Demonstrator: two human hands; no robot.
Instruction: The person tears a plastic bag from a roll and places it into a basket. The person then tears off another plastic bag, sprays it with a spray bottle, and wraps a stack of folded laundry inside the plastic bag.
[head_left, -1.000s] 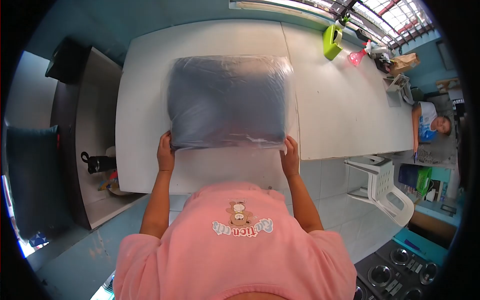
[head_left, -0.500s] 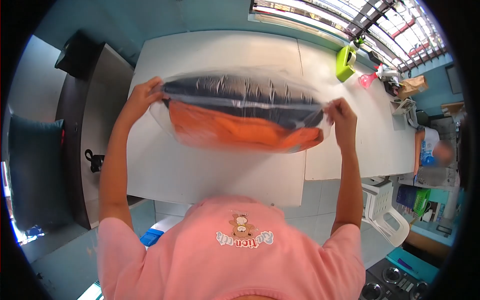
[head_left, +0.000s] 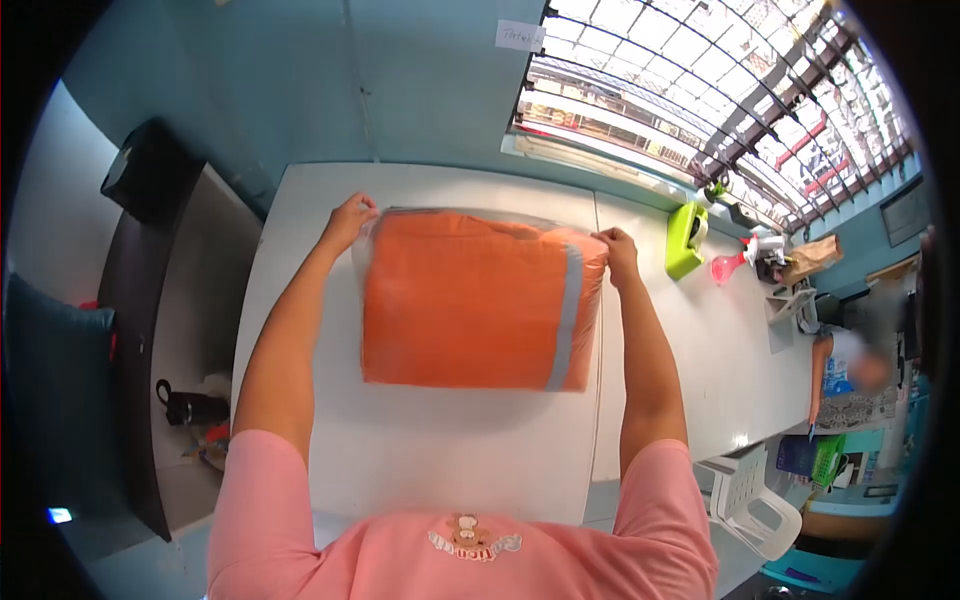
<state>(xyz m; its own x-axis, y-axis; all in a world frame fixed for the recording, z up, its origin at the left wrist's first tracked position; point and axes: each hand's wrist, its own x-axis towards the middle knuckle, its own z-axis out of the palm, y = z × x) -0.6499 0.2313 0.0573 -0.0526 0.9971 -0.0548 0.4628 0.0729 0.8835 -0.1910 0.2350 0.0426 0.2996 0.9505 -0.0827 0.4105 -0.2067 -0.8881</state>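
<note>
A clear plastic bag (head_left: 588, 345) encloses a folded orange garment (head_left: 460, 300) with a grey stripe running down its right side. Its orange face is toward me, over the white table (head_left: 450, 450); I cannot tell whether all of it rests on the tabletop. At the bag's far left corner, my left hand (head_left: 350, 220) pinches the plastic edge. My right hand (head_left: 619, 255) has its fingers closed on the far right corner. The dark part of the contents is hidden from view.
A lime-green tape dispenser (head_left: 686, 242) and a pink spray bottle (head_left: 728, 266) stand along the window side. A black bottle (head_left: 195, 407) sits on the shelf at left. Beyond the table's right end is another person (head_left: 842, 365), near a white chair (head_left: 750, 505).
The bag has tipped from showing its dark and orange edge to showing its broad orange face, lower over the table. Both hands keep hold of its corners. My view has tilted upward.
</note>
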